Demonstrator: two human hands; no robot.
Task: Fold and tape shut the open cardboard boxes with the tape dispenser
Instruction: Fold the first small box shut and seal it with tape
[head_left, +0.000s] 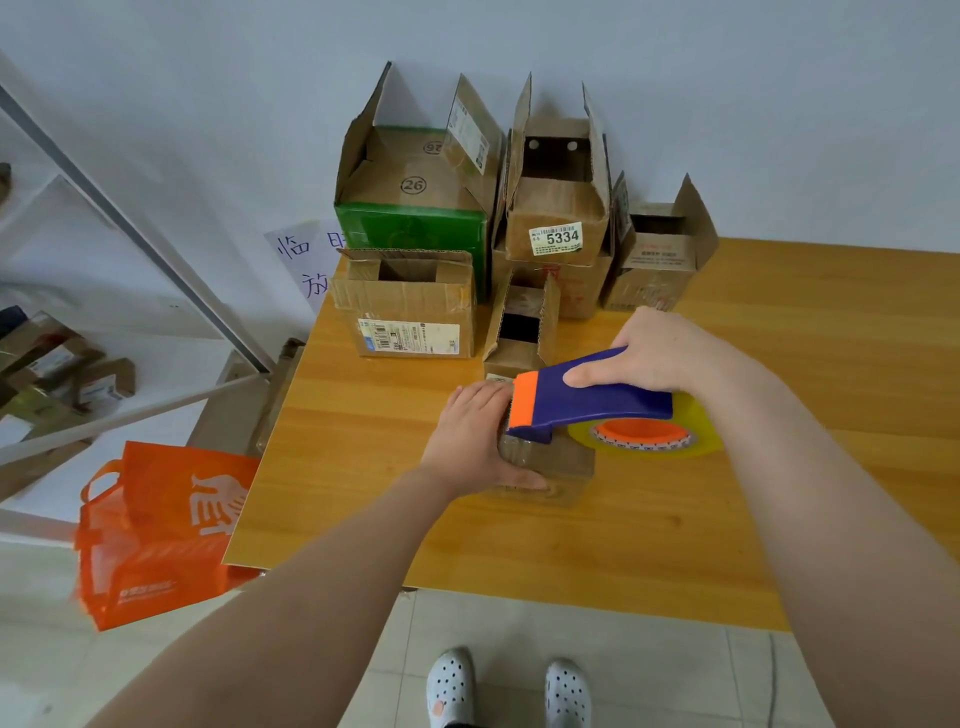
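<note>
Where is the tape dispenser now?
Head view, centre: the tape dispenser is in the right hand, atop the small box that the left hand holds on the table.

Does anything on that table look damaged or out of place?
Only slightly: the barcode-labelled box near the left edge of the table has a creased, ragged front flap. Nothing is spilled or toppled.

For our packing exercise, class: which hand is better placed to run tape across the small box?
Right hand: it grips the tape dispenser, whose nose is on the small box; the left hand holds that box.
</note>
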